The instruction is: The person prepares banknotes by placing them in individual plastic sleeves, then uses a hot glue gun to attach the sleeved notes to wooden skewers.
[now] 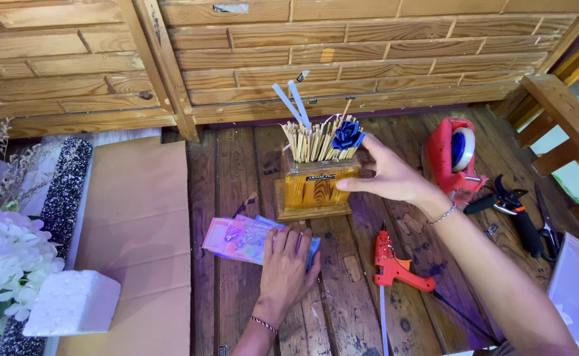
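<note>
The bench [342,283] is dark, worn wood planks, rough and stained. The holder box [314,186] is varnished wood, glossy amber, filled with pale matt wooden sticks [312,142]. Under the left hand [288,260] lie smooth paper banknotes [236,237]. The glue gun [395,267] and tape dispenser [453,158] are glossy red plastic. At lower left, the white foam block [71,303] looks grainy.
</note>
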